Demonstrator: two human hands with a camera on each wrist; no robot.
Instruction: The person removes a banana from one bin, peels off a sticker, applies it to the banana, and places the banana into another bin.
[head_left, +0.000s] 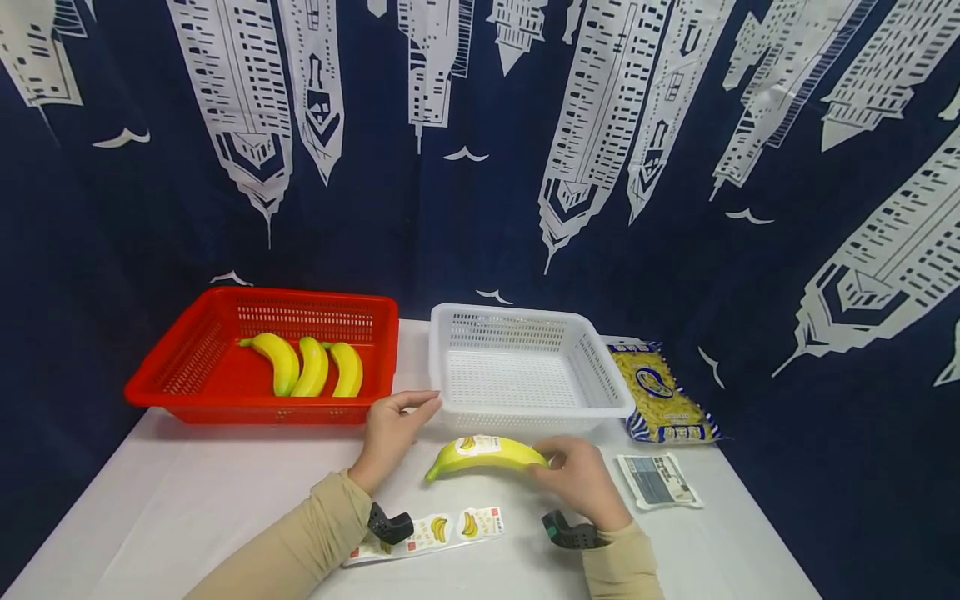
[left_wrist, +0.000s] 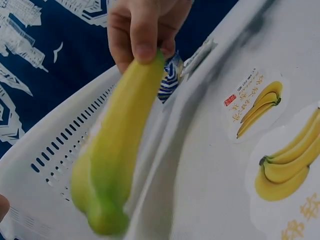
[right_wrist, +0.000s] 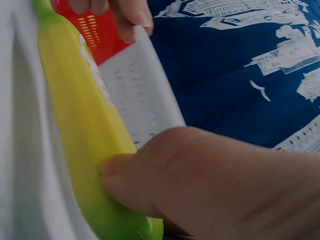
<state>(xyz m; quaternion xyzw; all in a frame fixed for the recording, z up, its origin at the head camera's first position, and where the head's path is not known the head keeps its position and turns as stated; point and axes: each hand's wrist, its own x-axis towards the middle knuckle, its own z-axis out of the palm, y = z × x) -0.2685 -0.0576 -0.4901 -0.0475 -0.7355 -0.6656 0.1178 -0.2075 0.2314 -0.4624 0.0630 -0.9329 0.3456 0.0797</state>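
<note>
While I sat at the table, things lay so:
Red basket: three bananas in it, unlabelled as far as I could see.
Left hand: my fingers lay straight, tips touching the white basket, which held nothing.
Sticker sheet: near my wrists, some stickers left.
Banana: stickered, lying just before the white basket.
Right hand: my fingers curled round its right end.

both forearms in tan sleeves reach forward, each wrist wearing a dark strap. the left hand lies palm down with fingers stretched out and relaxed to the right. the right hand has its fingers and thumb curled in a pinch.
</note>
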